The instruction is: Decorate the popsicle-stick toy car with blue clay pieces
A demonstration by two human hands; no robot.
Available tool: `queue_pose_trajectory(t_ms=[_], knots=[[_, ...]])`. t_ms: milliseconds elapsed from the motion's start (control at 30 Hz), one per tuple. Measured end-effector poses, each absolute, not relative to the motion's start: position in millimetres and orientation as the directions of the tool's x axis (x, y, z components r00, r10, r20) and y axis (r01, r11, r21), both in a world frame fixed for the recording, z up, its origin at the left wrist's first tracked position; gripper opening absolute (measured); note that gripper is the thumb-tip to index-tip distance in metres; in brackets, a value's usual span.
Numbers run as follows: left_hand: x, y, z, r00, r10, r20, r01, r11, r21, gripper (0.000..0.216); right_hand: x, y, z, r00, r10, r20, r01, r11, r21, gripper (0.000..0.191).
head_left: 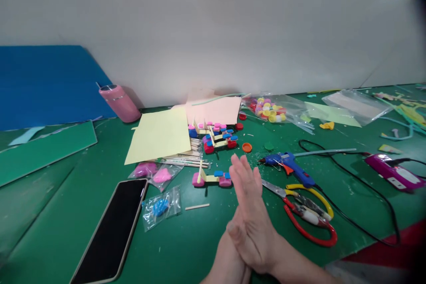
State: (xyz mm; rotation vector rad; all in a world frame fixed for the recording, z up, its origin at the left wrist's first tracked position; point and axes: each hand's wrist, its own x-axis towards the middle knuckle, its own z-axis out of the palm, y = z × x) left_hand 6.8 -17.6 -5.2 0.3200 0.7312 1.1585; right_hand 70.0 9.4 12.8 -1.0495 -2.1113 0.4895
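My right hand [249,213] and my left hand [226,257] are pressed palm to palm above the green mat [186,248], fingers stretched out flat and nothing between them. The right hand covers most of the left. Just beyond the fingertips lies a small car [213,179] built of wooden sticks with pink and blue bottle caps. Red-and-yellow scissors [306,217] lie to the right of my hands. A blue glue gun [289,165] rests behind them.
A black phone [113,228] lies at the front left beside a bag of blue caps [162,207]. Further back are more cap cars [218,135], yellow paper [159,135], a pink bottle [120,103] and a bag of mixed caps [273,108]. A black cable [362,186] loops at the right.
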Motion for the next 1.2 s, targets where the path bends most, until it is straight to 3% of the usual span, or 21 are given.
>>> queue_pose_trajectory(t_ms=[167, 300, 400, 533, 667, 833, 933, 1033, 1200], knots=[[-12, -9, 11, 0.208, 0.888, -0.409, -0.772, 0.406, 0.489, 0.039, 71, 3, -8, -0.532, 0.758, 0.378, 0.551, 0.649, -0.525, 0.068], [-8, -7, 5, 0.066, 0.955, -0.289, -0.766, 0.234, 0.599, 0.056, 59, -5, -3, -0.595, 0.673, 0.44, 0.472, 0.735, -0.486, 0.076], [2, -14, -7, 0.078, 0.947, -0.31, -0.721, 0.269, 0.639, 0.071, 60, 5, 10, -0.524, 0.734, 0.432, 0.528, 0.678, -0.512, 0.073], [-2, -22, -9, 0.192, 0.891, -0.411, -0.739, 0.407, 0.538, 0.036, 72, 20, 8, -0.471, 0.786, 0.399, 0.628, 0.617, -0.474, 0.066], [-13, -19, -1, 0.204, 0.862, -0.464, -0.765, 0.436, 0.474, 0.016, 83, 22, -9, -0.444, 0.821, 0.358, 0.703, 0.567, -0.43, 0.062], [-26, -2, -4, 0.158, 0.826, -0.541, -0.697, 0.482, 0.531, 0.009, 133, 37, -19, -0.192, 0.861, 0.472, 0.812, 0.409, -0.416, 0.044], [-37, 6, -12, 0.168, 0.87, -0.464, -0.667, 0.447, 0.596, 0.01, 186, 49, -28, -0.02, 0.868, 0.497, 0.916, 0.215, -0.338, 0.034], [-45, 10, -19, 0.213, 0.899, -0.383, -0.655, 0.423, 0.626, 0.011, 226, 54, -41, 0.043, 0.917, 0.396, 0.969, 0.058, -0.24, 0.034], [-46, 8, -23, 0.241, 0.903, -0.355, -0.645, 0.422, 0.637, 0.011, 242, 55, -56, 0.056, 0.974, 0.218, 0.964, 0.004, -0.267, 0.037]])
